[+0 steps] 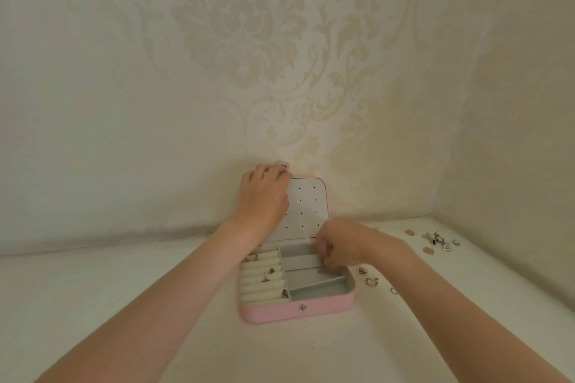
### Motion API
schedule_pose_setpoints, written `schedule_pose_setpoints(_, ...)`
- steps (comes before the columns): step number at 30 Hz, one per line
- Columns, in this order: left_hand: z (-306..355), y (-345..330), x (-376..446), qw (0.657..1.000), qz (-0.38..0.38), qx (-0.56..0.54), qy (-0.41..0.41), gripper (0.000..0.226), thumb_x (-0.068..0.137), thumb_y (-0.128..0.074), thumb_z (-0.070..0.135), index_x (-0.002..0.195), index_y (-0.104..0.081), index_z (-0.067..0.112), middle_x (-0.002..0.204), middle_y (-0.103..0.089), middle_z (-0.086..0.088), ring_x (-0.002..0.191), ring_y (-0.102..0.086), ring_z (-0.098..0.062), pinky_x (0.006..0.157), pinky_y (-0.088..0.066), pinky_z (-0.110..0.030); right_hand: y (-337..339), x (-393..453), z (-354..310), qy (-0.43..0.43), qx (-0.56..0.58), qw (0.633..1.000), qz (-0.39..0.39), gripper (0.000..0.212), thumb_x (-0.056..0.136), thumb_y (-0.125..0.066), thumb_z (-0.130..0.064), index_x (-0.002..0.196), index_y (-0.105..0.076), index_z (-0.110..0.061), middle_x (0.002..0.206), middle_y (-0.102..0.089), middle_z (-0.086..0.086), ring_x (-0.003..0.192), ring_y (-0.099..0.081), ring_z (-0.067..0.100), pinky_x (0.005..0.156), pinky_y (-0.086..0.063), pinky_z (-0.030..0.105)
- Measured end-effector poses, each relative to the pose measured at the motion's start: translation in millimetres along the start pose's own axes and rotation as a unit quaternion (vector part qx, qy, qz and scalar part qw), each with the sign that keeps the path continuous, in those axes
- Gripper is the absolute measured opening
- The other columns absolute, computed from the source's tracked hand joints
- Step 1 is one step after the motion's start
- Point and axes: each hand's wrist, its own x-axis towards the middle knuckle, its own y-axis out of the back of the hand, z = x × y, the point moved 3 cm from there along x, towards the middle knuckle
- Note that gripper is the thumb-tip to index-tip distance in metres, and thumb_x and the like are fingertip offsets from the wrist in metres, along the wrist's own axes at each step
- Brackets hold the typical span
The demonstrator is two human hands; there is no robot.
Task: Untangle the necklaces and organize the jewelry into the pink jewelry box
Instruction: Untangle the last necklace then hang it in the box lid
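We hold the pink jewelry box [323, 303] open between our arms on the white surface [124, 305]. Our left hand [264, 196] grips the top left edge of the upright lid [308, 208], fingers curled over it beside the snap. Our right hand [342, 247] reaches into the grey compartments, fingers curled; whether it pinches anything we cannot tell. Below our left wrist, small pieces sit in the cream ring rolls [263, 281]. Rings [371, 281] lie just right of our right hand, and loose jewelry [435, 241] lies farther right.
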Motion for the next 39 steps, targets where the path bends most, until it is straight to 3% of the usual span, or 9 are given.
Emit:
schedule_pose_setpoints(4, -3, 0, 9, 1.000, 0.000, -0.011, 0.021, 0.036, 0.091, -0.049, 0.014, 0.127, -0.052, 0.016, 0.129, -0.051, 0.002, 0.119, -0.042, -0.023, 0.094, -0.028, -0.032, 29, -3, 16, -0.037, 0.274, 0.952, 0.132, 0.006, 0.079, -0.065, -0.006, 0.074, -0.064, -0.010, 0.077, -0.063, 0.003, 0.073, -0.057, 0.014, 0.074, -0.051, 0.027)
schedule_pose_setpoints(8, -4, -2, 25, 0.999, -0.010, 0.025, 0.022, 0.023, 0.096, -0.044, 0.016, 0.109, -0.062, 0.016, 0.108, -0.061, -0.003, 0.105, -0.048, -0.025, 0.085, -0.028, -0.030, 44, -9, 18, -0.061, 0.586, 0.788, 0.177, 0.005, 0.087, -0.056, 0.002, 0.084, -0.058, -0.002, 0.079, -0.066, 0.012, 0.065, -0.062, 0.018, 0.063, -0.054, 0.023)
schedule_pose_setpoints(11, -1, -3, 31, 0.998, -0.011, 0.065, 0.005, 0.008, 0.077, -0.068, 0.010, 0.082, -0.066, 0.016, 0.082, -0.063, -0.001, 0.083, -0.056, -0.024, 0.073, -0.036, -0.031, 52, -8, 18, -0.069, 0.615, 0.759, 0.204, 0.004, 0.086, -0.057, 0.002, 0.085, -0.058, -0.002, 0.078, -0.066, 0.013, 0.063, -0.060, 0.017, 0.057, -0.052, 0.019)
schedule_pose_setpoints(13, 4, -6, 31, 0.994, 0.007, 0.105, -0.023, 0.029, 0.048, -0.083, 0.001, 0.061, -0.061, 0.015, 0.060, -0.058, 0.000, 0.057, -0.055, -0.022, 0.056, -0.040, -0.027, 56, -8, 21, -0.075, 0.618, 0.748, 0.230, 0.008, 0.087, -0.057, 0.001, 0.081, -0.058, -0.004, 0.076, -0.065, 0.012, 0.060, -0.058, 0.016, 0.055, -0.051, 0.018)
schedule_pose_setpoints(23, 0, -15, 33, 0.985, -0.023, 0.159, -0.067, 0.048, 0.023, -0.089, 0.004, 0.055, -0.056, 0.020, 0.050, -0.049, 0.005, 0.045, -0.049, -0.017, 0.050, -0.035, -0.020, 59, -9, 25, -0.064, 0.637, 0.728, 0.247, 0.005, 0.086, -0.057, 0.005, 0.089, -0.061, 0.003, 0.074, -0.063, 0.015, 0.061, -0.057, 0.017, 0.054, -0.051, 0.016)
schedule_pose_setpoints(31, 12, 14, 25, 0.986, 0.015, 0.138, -0.097, 0.038, 0.042, -0.083, 0.001, 0.063, -0.055, 0.015, 0.054, -0.053, 0.004, 0.044, -0.049, -0.019, 0.046, -0.029, -0.021, 68, -9, 32, -0.099, 0.619, 0.716, 0.308, 0.013, 0.086, -0.057, 0.006, 0.077, -0.061, -0.002, 0.073, -0.061, 0.012, 0.061, -0.057, 0.017, 0.052, -0.051, 0.016)
schedule_pose_setpoints(34, 23, 33, 17, 0.992, -0.104, 0.011, -0.071, 0.007, 0.085, -0.054, 0.014, 0.091, -0.056, 0.013, 0.087, -0.063, -0.004, 0.070, -0.053, -0.022, 0.058, -0.044, -0.031, 71, -10, 29, -0.106, 0.579, 0.753, 0.293, 0.007, 0.085, -0.060, 0.002, 0.080, -0.064, -0.001, 0.073, -0.060, 0.009, 0.062, -0.055, 0.015, 0.059, -0.051, 0.020)
schedule_pose_setpoints(36, 30, 45, 2, 0.978, -0.176, -0.077, -0.076, 0.008, 0.085, -0.051, 0.019, 0.089, -0.058, 0.019, 0.087, -0.064, 0.001, 0.073, -0.050, -0.013, 0.071, -0.048, -0.031, 72, -13, 25, -0.102, 0.544, 0.793, 0.255, 0.005, 0.085, -0.061, 0.000, 0.085, -0.065, 0.000, 0.074, -0.061, 0.008, 0.063, -0.054, 0.014, 0.062, -0.050, 0.020)
schedule_pose_setpoints(39, 39, 44, -29, 0.944, -0.269, -0.150, -0.115, 0.003, 0.080, -0.060, 0.022, 0.079, -0.059, 0.025, 0.080, -0.061, 0.013, 0.072, -0.054, -0.003, 0.069, -0.045, -0.021, 70, -18, 16, -0.079, 0.529, 0.825, 0.183, 0.007, 0.086, -0.060, -0.001, 0.090, -0.066, 0.002, 0.077, -0.062, 0.010, 0.063, -0.056, 0.014, 0.062, -0.050, 0.020)
